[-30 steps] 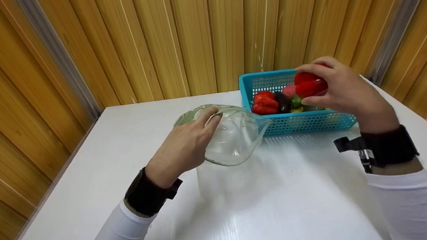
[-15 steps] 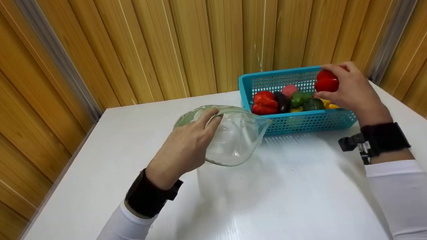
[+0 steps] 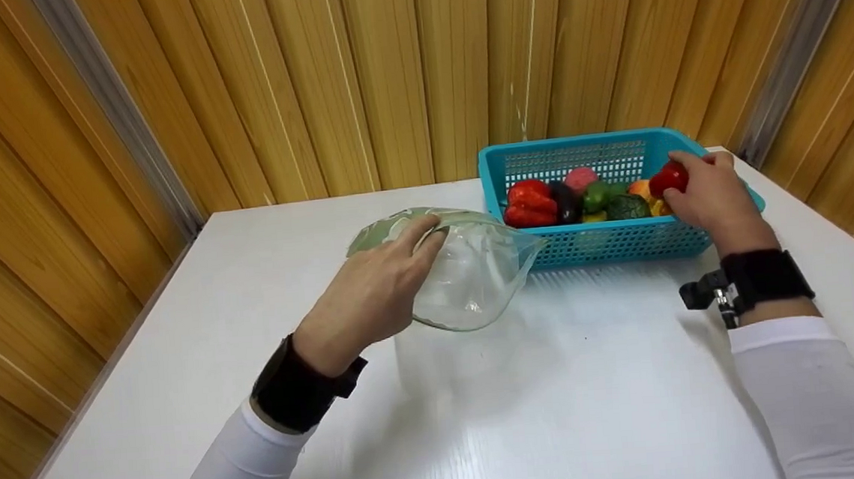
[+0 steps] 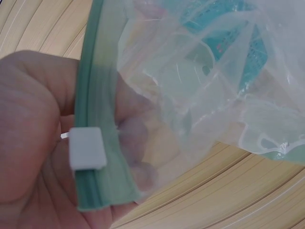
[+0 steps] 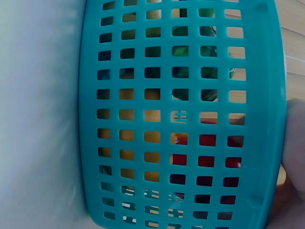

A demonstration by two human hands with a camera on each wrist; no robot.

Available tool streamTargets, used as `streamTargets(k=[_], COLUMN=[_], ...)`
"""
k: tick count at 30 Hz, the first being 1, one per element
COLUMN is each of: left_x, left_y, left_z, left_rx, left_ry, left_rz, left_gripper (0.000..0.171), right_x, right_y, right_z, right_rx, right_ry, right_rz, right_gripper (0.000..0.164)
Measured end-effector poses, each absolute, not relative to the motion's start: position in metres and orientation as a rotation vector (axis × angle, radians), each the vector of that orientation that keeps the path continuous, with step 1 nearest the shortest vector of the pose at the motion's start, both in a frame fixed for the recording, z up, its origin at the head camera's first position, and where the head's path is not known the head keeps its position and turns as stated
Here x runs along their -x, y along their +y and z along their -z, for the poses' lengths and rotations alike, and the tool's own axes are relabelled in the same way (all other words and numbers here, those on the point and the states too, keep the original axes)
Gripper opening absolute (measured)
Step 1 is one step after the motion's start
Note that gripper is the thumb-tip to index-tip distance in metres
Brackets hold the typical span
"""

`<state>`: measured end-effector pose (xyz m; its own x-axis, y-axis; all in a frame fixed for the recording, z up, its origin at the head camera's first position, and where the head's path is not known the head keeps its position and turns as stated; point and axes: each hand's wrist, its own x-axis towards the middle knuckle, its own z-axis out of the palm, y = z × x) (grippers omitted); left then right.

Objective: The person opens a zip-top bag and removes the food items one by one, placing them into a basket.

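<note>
My left hand [image 3: 370, 292] grips the rim of a clear zip bag [image 3: 467, 282] with green edging, its mouth spread wide. In the left wrist view the fingers show through the plastic beside the bag's white slider [image 4: 87, 148]. Over at the right end of a blue plastic basket [image 3: 615, 243], my right hand [image 3: 717, 197] holds a red bell pepper [image 3: 668, 180], low among the vegetables. The right wrist view looks at the basket's slotted side [image 5: 162, 107], with red showing behind it and only part of the hand [image 5: 295, 152] at the edge.
Inside the basket lie another red bell pepper [image 3: 530, 204], an eggplant [image 3: 565, 202], a green pepper [image 3: 595, 196], a pink round item [image 3: 581, 179], a dark green vegetable [image 3: 628, 207] and yellow pieces. A white table [image 3: 544, 411] carries everything, with wood-look panels [image 3: 385, 69] behind.
My right hand has moved right and down with the red bell pepper, from above the basket's middle into its right end. The left hand and bag have stayed put.
</note>
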<state>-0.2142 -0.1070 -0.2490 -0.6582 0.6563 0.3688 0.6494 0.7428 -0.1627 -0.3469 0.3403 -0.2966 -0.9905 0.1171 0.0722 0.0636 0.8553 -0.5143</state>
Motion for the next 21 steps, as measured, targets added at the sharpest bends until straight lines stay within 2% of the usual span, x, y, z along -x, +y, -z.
streamTargets(k=[11, 21], left_x=[0.214, 0.212], left_y=[-0.107, -0.107], left_z=[0.249, 0.248], left_rx=[1.001, 0.997], left_ry=[-2.541, -2.537], left_rz=[-0.014, -0.012], left_gripper=[0.078, 0.075], right_x=[0.337, 0.284], right_y=[0.323, 0.237], right_z=[0.281, 0.236], right_rx=[0.095, -0.236], right_ry=[-2.903, -2.462], right_rz=[-0.677, -0.619], right_gripper=[0.063, 0.034])
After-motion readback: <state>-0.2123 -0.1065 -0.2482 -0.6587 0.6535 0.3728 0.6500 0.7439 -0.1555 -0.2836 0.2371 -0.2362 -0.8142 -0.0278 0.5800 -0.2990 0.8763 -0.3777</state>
